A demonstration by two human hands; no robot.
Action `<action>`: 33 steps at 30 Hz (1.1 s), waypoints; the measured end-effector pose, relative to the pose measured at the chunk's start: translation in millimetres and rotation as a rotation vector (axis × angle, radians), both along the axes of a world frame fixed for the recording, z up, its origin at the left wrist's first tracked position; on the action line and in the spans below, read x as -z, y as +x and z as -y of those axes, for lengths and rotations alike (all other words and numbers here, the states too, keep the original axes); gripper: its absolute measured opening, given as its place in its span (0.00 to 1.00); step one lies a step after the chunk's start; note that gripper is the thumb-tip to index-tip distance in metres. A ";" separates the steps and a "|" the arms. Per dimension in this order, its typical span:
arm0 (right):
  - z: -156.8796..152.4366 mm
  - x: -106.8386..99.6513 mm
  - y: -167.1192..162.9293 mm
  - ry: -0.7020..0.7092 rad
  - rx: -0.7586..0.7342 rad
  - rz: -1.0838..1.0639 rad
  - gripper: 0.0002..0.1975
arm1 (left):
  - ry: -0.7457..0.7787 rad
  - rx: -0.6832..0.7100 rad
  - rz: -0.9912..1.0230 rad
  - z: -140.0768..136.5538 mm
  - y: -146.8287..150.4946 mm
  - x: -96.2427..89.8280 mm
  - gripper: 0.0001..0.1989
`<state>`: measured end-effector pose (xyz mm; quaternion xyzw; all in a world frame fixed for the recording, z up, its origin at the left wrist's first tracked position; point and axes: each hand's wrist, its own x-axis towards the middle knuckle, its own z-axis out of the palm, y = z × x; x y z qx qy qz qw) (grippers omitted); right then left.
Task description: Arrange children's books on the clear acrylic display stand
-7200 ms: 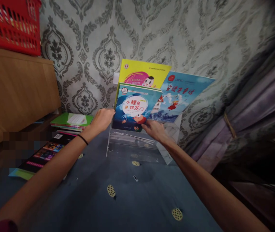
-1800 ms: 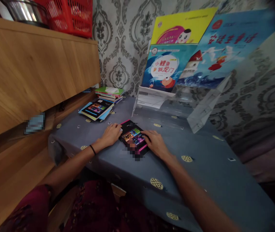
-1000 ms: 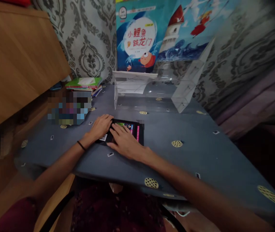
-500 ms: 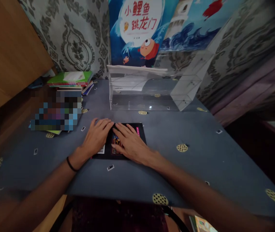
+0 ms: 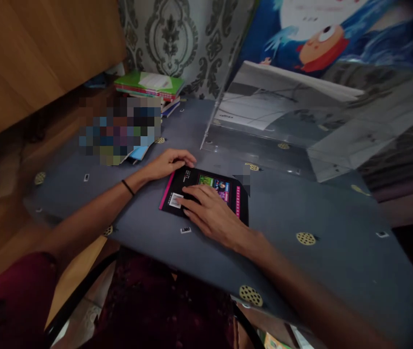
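A black book (image 5: 188, 184) with a pink spine edge, a white barcode and small coloured pictures lies flat on the desk. My right hand (image 5: 208, 208) rests on it palm down, fingers stretched toward the barcode side, covering its lower middle. At the book's upper left corner is my left hand (image 5: 170, 164), with its fingers loosely bent and reaching over the edge. A black band (image 5: 128, 187) circles my left wrist.
Behind the book stands a clear acrylic rack (image 5: 257, 138) with papers in it. A stack of books (image 5: 150, 85) sits at the back left, near a blurred-out pile. Patterned cloth (image 5: 286, 271) covers the desk.
The view has swung to the left. My left hand has lifted off the book's face to its upper left corner, uncovering the pink edge. My right hand has slid toward the barcode.
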<state>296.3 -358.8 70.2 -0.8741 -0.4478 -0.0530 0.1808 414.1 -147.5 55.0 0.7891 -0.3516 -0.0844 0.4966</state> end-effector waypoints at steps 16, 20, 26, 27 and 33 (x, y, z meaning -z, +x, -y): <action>-25.7 3.4 -3.8 -0.144 -0.051 0.054 0.19 | -0.074 0.024 -0.018 -0.6 1.6 10.7 0.14; -25.8 3.0 -3.4 -0.139 -0.049 0.033 0.21 | -0.074 0.026 -0.025 -0.6 0.3 7.8 0.13; -25.6 3.2 -2.2 -0.128 -0.058 0.034 0.21 | -0.076 0.012 -0.055 0.2 -0.3 6.7 0.15; -25.3 3.1 -1.5 -0.126 -0.072 0.031 0.21 | -0.075 0.009 -0.063 0.2 -0.3 6.7 0.15; -24.0 1.7 4.5 -0.152 -0.153 0.011 0.19 | -0.088 0.018 -0.107 -2.0 0.8 5.5 0.12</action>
